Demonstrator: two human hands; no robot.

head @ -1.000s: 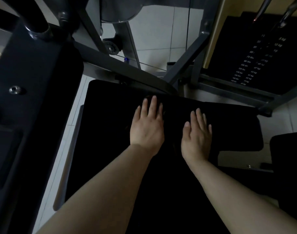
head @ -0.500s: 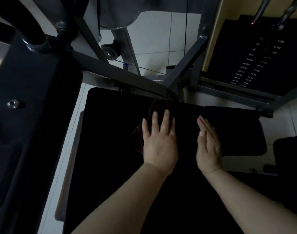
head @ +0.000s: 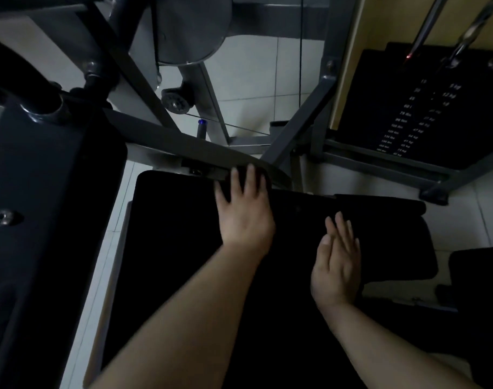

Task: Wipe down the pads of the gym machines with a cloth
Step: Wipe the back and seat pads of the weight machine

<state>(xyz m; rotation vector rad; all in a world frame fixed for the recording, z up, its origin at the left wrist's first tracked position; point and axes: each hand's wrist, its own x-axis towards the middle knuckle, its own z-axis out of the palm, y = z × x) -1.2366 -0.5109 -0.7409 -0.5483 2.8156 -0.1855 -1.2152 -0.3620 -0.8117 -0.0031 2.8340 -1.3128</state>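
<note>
Left hand [head: 246, 217] now pushed up to the far edge of the black seat pad [head: 172, 248] beneath its spread fingers [head: 250, 178], right hand [head: 338, 262] flat alongside, fingers together; cloth indistinguishable, wiping stroke apparently topping out.

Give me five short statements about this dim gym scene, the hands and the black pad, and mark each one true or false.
1. Both hands lie on the large black padded seat. True.
2. The left hand reaches the pad's far edge, beside the slanted grey steel frame bar. True.
3. The right hand grips a white spray bottle. False: its fingers are straight and it holds nothing that shows.
4. A black weight stack with white printed numbers stands at the upper right. True.
5. The floor is dark wood. False: pale tiled floor shows beyond the frame.
</note>
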